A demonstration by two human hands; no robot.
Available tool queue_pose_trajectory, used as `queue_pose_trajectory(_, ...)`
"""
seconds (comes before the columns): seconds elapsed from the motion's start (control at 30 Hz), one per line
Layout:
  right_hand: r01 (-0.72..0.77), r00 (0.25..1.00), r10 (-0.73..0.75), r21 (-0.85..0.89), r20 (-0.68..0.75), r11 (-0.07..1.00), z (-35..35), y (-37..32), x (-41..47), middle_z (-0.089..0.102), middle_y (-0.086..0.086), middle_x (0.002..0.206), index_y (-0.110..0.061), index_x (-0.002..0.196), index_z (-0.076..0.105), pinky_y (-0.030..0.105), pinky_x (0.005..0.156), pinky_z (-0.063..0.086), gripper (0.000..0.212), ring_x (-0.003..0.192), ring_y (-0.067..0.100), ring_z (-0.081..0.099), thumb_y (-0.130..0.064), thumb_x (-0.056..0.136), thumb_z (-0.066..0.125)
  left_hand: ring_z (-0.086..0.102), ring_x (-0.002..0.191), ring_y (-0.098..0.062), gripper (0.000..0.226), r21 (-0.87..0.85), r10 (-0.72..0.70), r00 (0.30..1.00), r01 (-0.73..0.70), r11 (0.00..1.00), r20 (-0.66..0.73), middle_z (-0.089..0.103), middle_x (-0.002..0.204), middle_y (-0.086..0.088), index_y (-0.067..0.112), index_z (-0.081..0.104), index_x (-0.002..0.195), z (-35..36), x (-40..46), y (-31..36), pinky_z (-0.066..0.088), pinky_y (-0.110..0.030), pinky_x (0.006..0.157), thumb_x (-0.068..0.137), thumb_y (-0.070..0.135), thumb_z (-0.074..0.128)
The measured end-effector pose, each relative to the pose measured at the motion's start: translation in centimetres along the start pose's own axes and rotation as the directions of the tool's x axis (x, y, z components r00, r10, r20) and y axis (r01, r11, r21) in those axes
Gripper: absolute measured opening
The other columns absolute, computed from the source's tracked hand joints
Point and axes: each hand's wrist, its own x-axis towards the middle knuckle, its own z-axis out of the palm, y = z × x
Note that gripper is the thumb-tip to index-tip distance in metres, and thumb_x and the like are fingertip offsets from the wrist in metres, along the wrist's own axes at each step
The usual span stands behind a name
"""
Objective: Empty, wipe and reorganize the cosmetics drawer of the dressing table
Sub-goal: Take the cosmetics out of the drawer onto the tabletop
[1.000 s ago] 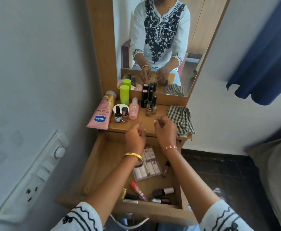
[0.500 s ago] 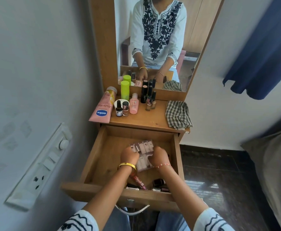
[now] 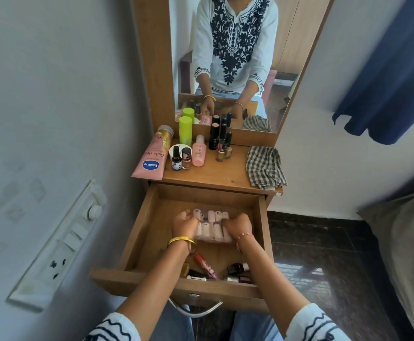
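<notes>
The wooden drawer of the dressing table stands pulled out. In its middle lies a clear pack of false nails. My left hand grips the pack's left edge and my right hand grips its right edge, fingers curled over it. Near the drawer's front lie a red lip tube, a dark nail polish bottle and other small cosmetics, partly hidden by my forearms. On the tabletop stand a pink Vaseline tube, a green bottle, a pink bottle and several nail polishes.
A checked cloth lies on the tabletop's right side. A mirror rises behind the tabletop. A wall with a switch panel is close on the left. A blue curtain hangs at the right, above dark floor.
Both hands came down from the tabletop edge into the drawer and closed on the two sides of the false nail pack. The camera moved back slightly.
</notes>
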Motion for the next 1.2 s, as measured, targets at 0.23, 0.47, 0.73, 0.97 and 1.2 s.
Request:
queue_pose_trajectory(0.23, -0.03, 0.998, 0.009, 0.317, 0.067, 0.948, -0.9, -1.1, -1.5, 0.063, 0.019, 0.116, 0.0, 0.124, 0.049, 0.043, 0.095, 0.049, 0.04, 0.106, 0.029, 0.062, -0.006, 0.086, 0.058, 0.059, 0.087, -0.024, 0.039, -0.191, -0.031, 0.998, 0.022, 0.981, -0.048, 0.062, 0.113, -0.021, -0.003, 0.058, 0.116, -0.4, -1.4, 0.7, 0.05, -0.02, 0.057, 0.077, -0.011, 0.058)
queue_pose_trajectory(0.47, -0.007, 0.987, -0.067, 0.462, 0.145, 0.887, -2.8, -2.3, -4.4, 0.066, 0.019, 0.109, -0.003, 0.122, 0.049, 0.041, 0.08, 0.056, 0.043, 0.095, 0.029, 0.066, 0.0, 0.082, 0.062, 0.063, 0.071, -0.015, 0.034, -0.145, 0.069, 0.998, -0.068, 0.987, 0.002, 0.065, 0.102, -0.01, 0.003, 0.059, 0.116, -2.2, -4.0, 1.9, 0.05, -0.017, 0.046, 0.082, -0.001, 0.06)
queue_pose_trajectory(0.73, 0.071, 0.988, -0.137, 0.604, 0.064, 0.794, -4.3, -4.5, -5.2, 0.067, 0.014, 0.106, -0.009, 0.109, 0.052, 0.032, 0.063, 0.057, 0.03, 0.081, 0.022, 0.068, 0.004, 0.083, 0.059, 0.062, 0.084, -0.009, 0.041, -0.017, 0.359, 0.927, -0.359, 0.933, 0.11, 0.063, 0.11, 0.001, 0.012, 0.055, 0.124, -2.5, -4.8, 5.0, 0.052, -0.014, 0.06, 0.085, 0.004, 0.058)
queue_pose_trajectory(0.97, 0.033, 0.999, -0.014, 0.65, -0.035, 0.759, -4.2, -5.8, -2.2, 0.064, 0.018, 0.112, -0.005, 0.114, 0.048, 0.042, 0.08, 0.056, 0.035, 0.094, 0.029, 0.067, 0.002, 0.083, 0.062, 0.051, 0.104, -0.007, 0.056, 0.212, 0.439, 0.835, -0.52, 0.828, 0.332, 0.055, 0.13, -0.005, 0.008, 0.041, 0.135, -1.0, -3.3, 7.2, 0.044, -0.018, 0.082, 0.082, -0.003, 0.055)
queue_pose_trajectory(1.2, 0.189, 0.971, -0.136, 0.284, -0.198, 0.94, -4.2, -6.5, -0.6, 0.064, 0.015, 0.114, -0.004, 0.114, 0.055, 0.036, 0.088, 0.053, 0.034, 0.101, 0.026, 0.064, -0.01, 0.082, 0.066, 0.034, 0.134, -0.019, 0.076, 0.398, 0.443, 0.795, -0.596, 0.698, 0.414, 0.035, 0.147, -0.004, 0.01, 0.032, 0.14, -0.5, -1.8, 6.5, 0.029, -0.029, 0.108, 0.075, 0.015, 0.072)
